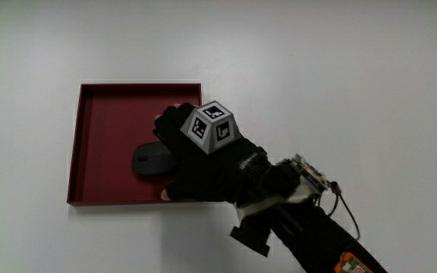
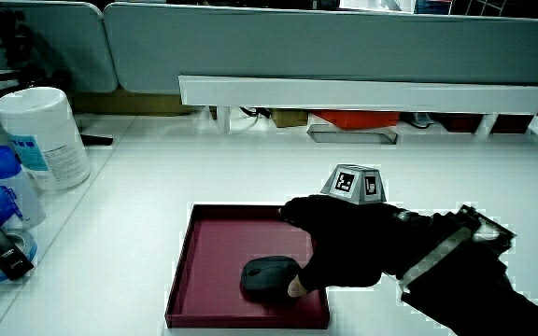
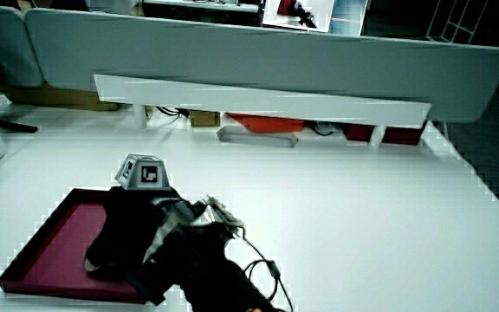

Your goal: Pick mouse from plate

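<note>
Dark red square plate (image 1: pixel 97 144) with a low rim, flat on the white desk (image 1: pixel 340 76). Grey mouse (image 1: pixel 152 160) lies inside it, in the part of the plate nearer the person, resting on the plate floor, not lifted.

The hand (image 1: pixel 203 163) comes in over the plate's rim, forearm slanting in from the person's side. Palm sits over one end of the mouse; the other end shows clear of the glove in the main view. In a side view the mouse (image 2: pixel 267 277) is under the hand (image 2: pixel 344 247), a bare fingertip touching its edge. Fingers (image 1: pixel 165 121) curve down around the mouse and appear to be closing on it, but a firm grasp cannot be confirmed.

Judgement: the low wrist and over-the-top approach suit a shallow plate, since the rim leaves little room to come in sideways. The lift is not yet done.

Also on the desk, well apart from the plate: a white wipes canister (image 2: pixel 43 135).
</note>
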